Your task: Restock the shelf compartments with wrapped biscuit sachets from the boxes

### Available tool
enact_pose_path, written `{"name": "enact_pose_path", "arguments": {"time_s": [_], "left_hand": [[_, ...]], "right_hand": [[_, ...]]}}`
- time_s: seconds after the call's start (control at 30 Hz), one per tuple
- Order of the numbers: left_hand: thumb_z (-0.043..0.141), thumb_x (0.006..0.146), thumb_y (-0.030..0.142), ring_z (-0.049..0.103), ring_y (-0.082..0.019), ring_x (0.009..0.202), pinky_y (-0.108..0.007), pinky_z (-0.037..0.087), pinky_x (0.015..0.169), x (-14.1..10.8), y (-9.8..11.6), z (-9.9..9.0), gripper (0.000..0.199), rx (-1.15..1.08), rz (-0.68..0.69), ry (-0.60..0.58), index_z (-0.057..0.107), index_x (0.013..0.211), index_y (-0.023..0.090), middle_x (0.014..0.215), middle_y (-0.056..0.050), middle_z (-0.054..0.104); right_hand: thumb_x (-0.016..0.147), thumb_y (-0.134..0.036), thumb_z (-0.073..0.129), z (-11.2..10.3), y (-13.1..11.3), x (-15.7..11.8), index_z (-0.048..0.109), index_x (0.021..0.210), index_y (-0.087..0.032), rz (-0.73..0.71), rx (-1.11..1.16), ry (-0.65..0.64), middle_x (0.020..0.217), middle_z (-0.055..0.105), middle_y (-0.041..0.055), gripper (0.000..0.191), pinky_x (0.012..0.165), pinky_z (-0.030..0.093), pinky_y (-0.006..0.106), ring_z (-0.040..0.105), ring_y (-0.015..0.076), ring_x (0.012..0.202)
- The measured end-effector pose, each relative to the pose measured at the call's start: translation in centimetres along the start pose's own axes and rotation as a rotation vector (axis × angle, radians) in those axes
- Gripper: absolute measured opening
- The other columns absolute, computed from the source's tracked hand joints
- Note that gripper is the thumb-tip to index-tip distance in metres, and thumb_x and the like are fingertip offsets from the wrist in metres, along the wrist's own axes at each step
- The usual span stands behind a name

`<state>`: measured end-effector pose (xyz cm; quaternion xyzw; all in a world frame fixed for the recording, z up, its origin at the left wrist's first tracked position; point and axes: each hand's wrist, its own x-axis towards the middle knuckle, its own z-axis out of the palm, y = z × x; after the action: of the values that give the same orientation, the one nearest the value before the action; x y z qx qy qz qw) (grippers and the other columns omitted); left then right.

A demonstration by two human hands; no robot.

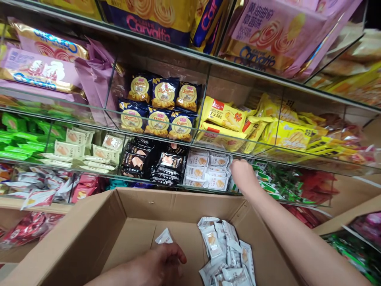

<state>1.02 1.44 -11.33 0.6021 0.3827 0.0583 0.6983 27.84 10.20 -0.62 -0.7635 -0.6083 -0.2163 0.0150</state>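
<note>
My right hand (245, 174) reaches into a lower shelf compartment, closed at the right end of the stacked white wafer packets (198, 172). Its fingertips are turned away, so what they hold, if anything, is hidden. Low inside an open cardboard box (139, 202), my left hand (165, 262) hangs with loosely bent fingers and nothing visible in them. Just beyond its knuckles is a single white packet (164, 236); whether they touch is unclear. A loose heap of the same white packets (233, 254) lies on the right side of the box floor.
Black packets (168, 163) fill the compartment left of the white ones, with green packets (281, 182) to the right. Above are blue cookie bags (160, 121) and yellow packs (223, 115). A clear shelf lip (166, 123) runs above my right hand.
</note>
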Motion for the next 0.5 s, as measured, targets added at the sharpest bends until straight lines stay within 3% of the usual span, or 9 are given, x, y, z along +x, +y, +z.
{"name": "enact_pose_path", "arguments": {"time_s": [0.13, 0.3, 0.5], "left_hand": [[0.053, 0.063, 0.026, 0.046, -0.010, 0.058, -0.020, 0.034, 0.056, 0.0, -0.2, -0.1, 0.024, 0.043, -0.026, 0.000, 0.051, 0.085, 0.016, 0.068, 0.001, 0.053], [0.050, 0.065, 0.024, 0.051, -0.013, 0.063, -0.020, 0.036, 0.055, 0.4, -1.1, -0.3, 0.027, 0.157, -0.056, 0.002, 0.053, 0.090, 0.016, 0.070, 0.000, 0.054], [0.050, 0.066, 0.024, 0.049, -0.012, 0.063, -0.020, 0.035, 0.055, 0.3, -1.3, -0.5, 0.028, 0.205, -0.073, -0.020, 0.055, 0.092, 0.017, 0.072, 0.000, 0.058]], "right_hand": [[0.073, -0.002, 0.042, 0.1, -0.3, 0.7, 0.059, 0.083, -0.007, -0.064, -0.006, -0.072, 0.090, 0.056, 0.0175, 0.020, 0.061, 0.043, 0.024, 0.061, 0.0198, 0.072], [0.074, 0.000, 0.036, -0.5, -1.0, 1.2, 0.062, 0.080, -0.006, -0.079, -0.042, -0.081, 0.076, 0.061, 0.0176, 0.027, 0.060, 0.045, 0.031, 0.061, 0.0263, 0.074], [0.073, -0.003, 0.040, -0.3, -0.1, 1.8, 0.061, 0.080, -0.009, -0.122, -0.035, -0.096, 0.078, 0.062, 0.0154, 0.022, 0.064, 0.045, 0.029, 0.061, 0.0228, 0.076]]}}
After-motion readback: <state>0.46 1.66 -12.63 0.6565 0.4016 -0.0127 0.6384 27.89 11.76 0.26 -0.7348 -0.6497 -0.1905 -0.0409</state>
